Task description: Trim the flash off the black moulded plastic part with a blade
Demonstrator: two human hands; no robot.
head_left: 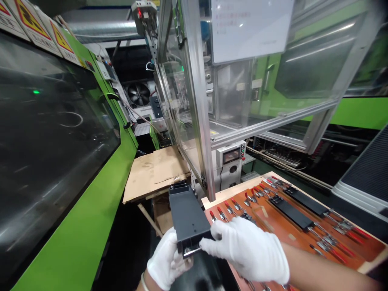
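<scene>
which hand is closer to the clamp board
Right. The right hand sits over the edge of the clamp board, touching the black housing; the left hand is farther away, on the housing's other side.

Left hand (168, 258) and right hand (247, 250) — white-gloved, curled, right forearm (321, 270) bare

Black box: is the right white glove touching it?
Touching. The head view shows the right white glove pressed against the lower end of the black box.

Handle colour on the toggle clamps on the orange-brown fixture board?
Red tips on the metal toggle clamps; clearest in the head view.
</scene>
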